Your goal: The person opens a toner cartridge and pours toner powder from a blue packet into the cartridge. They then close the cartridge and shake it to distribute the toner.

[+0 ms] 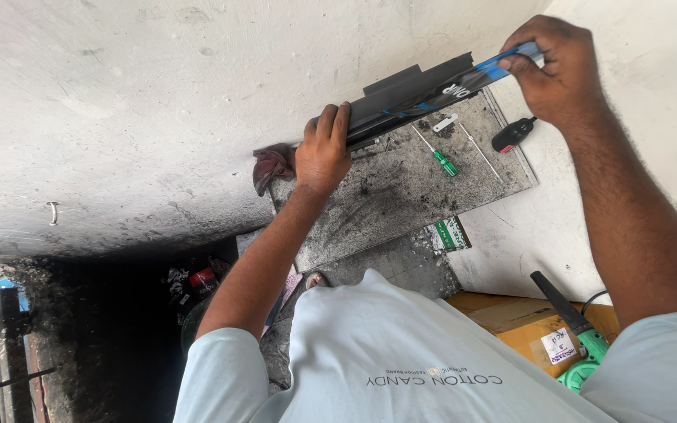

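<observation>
black panel: glossy plastic | tray: grimy matt metal | rag: cloth

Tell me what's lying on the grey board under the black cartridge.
On the grey board: a green-handled screwdriver, a thin metal rod, a small white piece. The black cartridge covers the far edge.

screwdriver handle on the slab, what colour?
Green, on the screwdriver; head view shows it.

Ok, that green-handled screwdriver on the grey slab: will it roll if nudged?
Probably. The green-handled screwdriver looks round and slim, lying loose on the flat, dusty grey slab. It likely feels light and stiff. Neither hand touches it.
</observation>
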